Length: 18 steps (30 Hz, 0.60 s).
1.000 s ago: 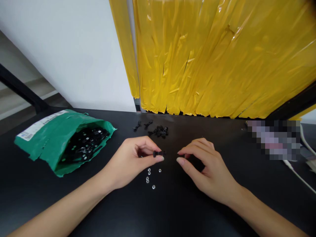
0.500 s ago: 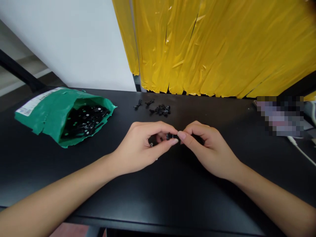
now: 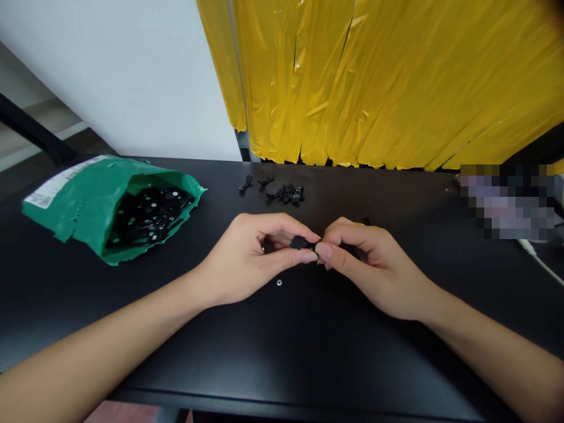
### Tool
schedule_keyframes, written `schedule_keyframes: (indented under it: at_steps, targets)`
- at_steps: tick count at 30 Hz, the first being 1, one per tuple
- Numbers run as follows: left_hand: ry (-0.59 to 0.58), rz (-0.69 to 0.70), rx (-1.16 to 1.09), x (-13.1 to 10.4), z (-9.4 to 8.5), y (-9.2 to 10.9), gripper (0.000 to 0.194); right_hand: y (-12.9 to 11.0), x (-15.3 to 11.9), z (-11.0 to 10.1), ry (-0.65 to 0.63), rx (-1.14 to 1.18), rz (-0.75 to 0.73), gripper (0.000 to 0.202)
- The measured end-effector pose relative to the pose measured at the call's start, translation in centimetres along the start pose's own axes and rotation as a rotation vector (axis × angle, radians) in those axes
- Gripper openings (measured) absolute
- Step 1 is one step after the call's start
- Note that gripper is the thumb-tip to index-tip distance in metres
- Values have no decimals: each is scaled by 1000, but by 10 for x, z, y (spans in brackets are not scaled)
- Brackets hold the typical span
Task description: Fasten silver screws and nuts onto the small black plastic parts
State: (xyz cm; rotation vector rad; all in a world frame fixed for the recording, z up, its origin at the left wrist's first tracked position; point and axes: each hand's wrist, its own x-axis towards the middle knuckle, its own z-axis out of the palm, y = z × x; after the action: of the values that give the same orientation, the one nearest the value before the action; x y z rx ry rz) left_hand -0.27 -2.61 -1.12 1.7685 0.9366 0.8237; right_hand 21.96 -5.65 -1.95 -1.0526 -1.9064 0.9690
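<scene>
Between thumb and fingers, my left hand [image 3: 253, 258] pinches a small black part [image 3: 301, 242] above the dark table [image 3: 282, 358]. My right hand [image 3: 374, 264] is closed at the other end of the same part, its fingertips touching those of my left hand. The fingers hide much of the part. On the table just below my left fingers lies a small silvery ring-like piece [image 3: 279, 282]. Beyond the hands is a small pile of black parts [image 3: 288, 194], with two single ones [image 3: 245, 184] to its left.
A torn green bag [image 3: 90, 205] full of black parts lies open at the left. Yellow plastic sheeting [image 3: 374, 82] and a white panel [image 3: 150, 76] stand behind the table. At the right are a blurred flat object [image 3: 506, 205] and a white cable [image 3: 540, 255].
The black part between my hands has turned and shows more of its dark body. The silvery piece, mostly hidden before, is now in plain sight below my left hand.
</scene>
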Motion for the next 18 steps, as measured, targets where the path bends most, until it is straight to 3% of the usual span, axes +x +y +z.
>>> schedule_keyframes:
  at_steps: [6,18]
  targets:
    - [-98,-130,-316,5,-2,-1,11,2,2,-5,-66,-20,-25,27]
    - [-144,-145,-400,9,-8,2,8,3,-2,5,-57,-143,-91,22]
